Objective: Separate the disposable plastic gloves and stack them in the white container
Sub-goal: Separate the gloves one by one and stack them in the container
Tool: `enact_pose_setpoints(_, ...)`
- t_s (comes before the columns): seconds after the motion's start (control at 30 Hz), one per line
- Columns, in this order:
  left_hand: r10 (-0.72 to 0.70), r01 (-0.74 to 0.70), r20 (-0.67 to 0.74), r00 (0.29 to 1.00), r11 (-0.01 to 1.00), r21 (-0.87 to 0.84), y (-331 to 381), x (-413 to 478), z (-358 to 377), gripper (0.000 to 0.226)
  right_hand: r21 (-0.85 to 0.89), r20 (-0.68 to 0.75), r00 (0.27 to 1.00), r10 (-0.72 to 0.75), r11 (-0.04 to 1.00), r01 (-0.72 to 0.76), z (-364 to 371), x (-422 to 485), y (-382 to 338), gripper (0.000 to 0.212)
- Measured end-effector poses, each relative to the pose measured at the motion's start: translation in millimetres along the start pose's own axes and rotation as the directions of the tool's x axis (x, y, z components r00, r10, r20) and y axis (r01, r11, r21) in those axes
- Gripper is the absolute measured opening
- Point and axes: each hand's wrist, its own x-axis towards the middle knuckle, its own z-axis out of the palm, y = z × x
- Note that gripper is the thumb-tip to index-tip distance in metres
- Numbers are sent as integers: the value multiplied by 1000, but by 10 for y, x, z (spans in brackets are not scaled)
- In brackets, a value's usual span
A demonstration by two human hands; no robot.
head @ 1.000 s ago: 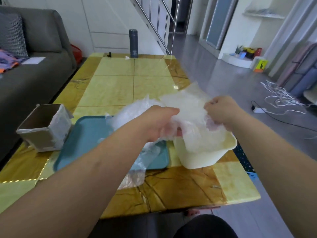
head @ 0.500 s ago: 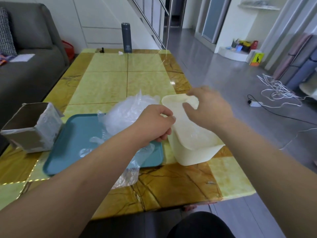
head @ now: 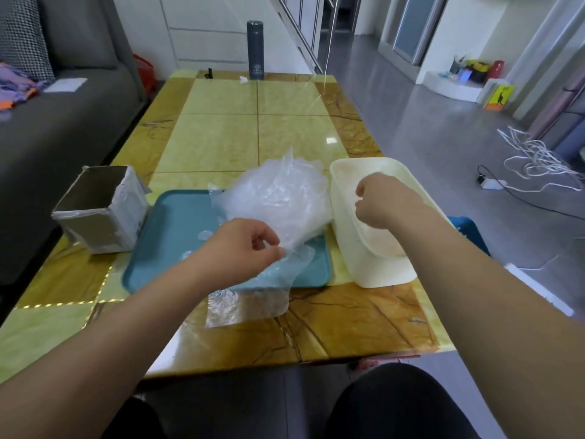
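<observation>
Plainly, we are dealing with almost weightless stuff. The gloves (head: 278, 198) sit in a crumpled, translucent heap on the teal tray (head: 171, 236), just beside the white container (head: 373, 270), with one flat sheet (head: 247, 305) spilling over the tray's near rim onto the table (head: 221, 137).

Our left hand (head: 240, 248) has thumb and forefinger pinched on a film edge at the heap's near side. Our right hand (head: 383, 201) is down inside the container with its fingers curled. We cannot tell whether they grip a glove or only press one flat, since the plastic there is too clear to make out.

We judge the film to be limp, slippery and clingy, so layers will likely drag their neighbours along. It is best taken at a cuff or free edge with a light fingertip pinch. We would peel it slowly and sideways while the other hand holds the rest down, because a full grab would bunch several together.
</observation>
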Motion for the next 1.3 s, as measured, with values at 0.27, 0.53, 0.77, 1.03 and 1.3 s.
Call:
enact_pose_setpoints(0.27,41,-74,94,995,924,374,-725,-189,129,35,487,-300,914,-274,780,393,558,-549,-944,28)
enact_pose_setpoints(0.53,-5,10,-94,996,998,55,-869,-200,-62,16,720,35,860,-510,609,332,840,-562,-847,66)
enact_pose_setpoints(0.77,-71,197,215,974,732,-652,-577,-357,-462,18,739,0,846,-532,571,359,802,-697,-924,35)
enact_pose_setpoints(1.03,-109,191,161,981,677,-710,-581,-390,-492,53,942,97,940,-327,335,19,762,-764,-896,13)
enact_pose_setpoints(1.3,-41,96,104,994,794,-600,-648,-387,-416,16,934,296,843,-449,323,-156,801,-781,-883,29)
